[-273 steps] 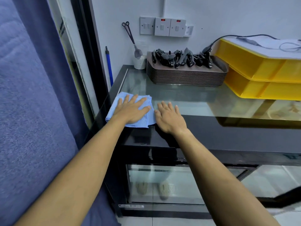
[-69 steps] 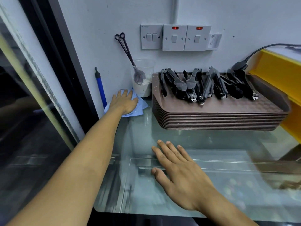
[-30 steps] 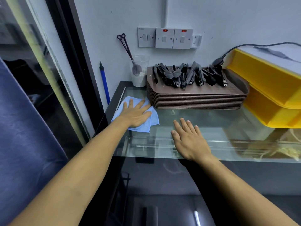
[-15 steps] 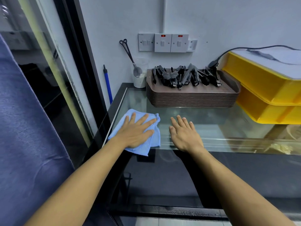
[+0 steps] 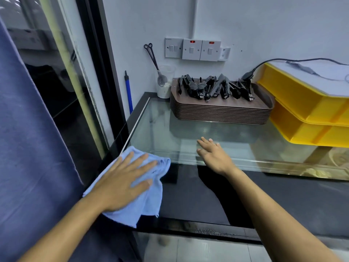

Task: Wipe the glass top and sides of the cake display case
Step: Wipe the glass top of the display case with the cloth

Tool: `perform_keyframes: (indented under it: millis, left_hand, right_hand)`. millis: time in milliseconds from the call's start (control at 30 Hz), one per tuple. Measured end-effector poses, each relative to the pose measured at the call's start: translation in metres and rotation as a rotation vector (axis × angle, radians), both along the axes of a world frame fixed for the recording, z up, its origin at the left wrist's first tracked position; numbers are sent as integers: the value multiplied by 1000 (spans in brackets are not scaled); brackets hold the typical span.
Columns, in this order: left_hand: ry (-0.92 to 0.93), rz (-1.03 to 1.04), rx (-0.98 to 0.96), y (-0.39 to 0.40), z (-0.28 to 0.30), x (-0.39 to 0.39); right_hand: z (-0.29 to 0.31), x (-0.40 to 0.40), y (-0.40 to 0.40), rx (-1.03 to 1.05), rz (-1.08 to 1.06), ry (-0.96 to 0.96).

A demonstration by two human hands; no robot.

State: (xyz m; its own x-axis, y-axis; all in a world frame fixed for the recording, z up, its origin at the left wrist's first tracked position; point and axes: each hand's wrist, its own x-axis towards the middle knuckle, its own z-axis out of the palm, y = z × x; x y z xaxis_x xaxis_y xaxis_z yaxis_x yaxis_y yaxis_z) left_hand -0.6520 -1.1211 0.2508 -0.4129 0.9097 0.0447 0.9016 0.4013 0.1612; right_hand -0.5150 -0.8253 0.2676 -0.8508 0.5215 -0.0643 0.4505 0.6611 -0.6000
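Even indoor light, soft glare on glass top (image 5: pixel 188 129) (reflections), wide-angle bending at edges, sharp focus

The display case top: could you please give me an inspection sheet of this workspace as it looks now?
Surface: glass top, streaky, with a black front band.
Job's things: blue cloth lying over the near left corner.
Clutter: stack of brown trays carrying black tongs; yellow bins; plastic cup.
Hands: left hand flat, pressing the cloth; right hand flat on the glass.
Cables: black cable over the bins.
Surroundings: wall switches; blue curtain at left.
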Motion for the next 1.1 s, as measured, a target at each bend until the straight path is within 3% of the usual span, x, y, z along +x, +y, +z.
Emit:
perform_keyframes:
  millis: [167,300,433,700,900,1100]
  left_hand:
    - [-84,309,-111,81,6,-21]
    - [-105,155,-120,137,11,54]
    - [-11,13,-125,93,3,111]
    - [48,266,-133,-22,-4,46]
    - [-41,320,-80,-28,8,12]
    - [-43,321,-108,-35,6,20]
  right_hand:
    - [2,52,-20,-31,-32,10]
    - [2,71,-19,-132,-142,109]
    - [-6,91,-7,-182,-97,146]
    - [-15,106,-38,157,-24,-118]
    - [-20,88,-154,379,62,61]
    - [-36,67,-215,527,31,-1]
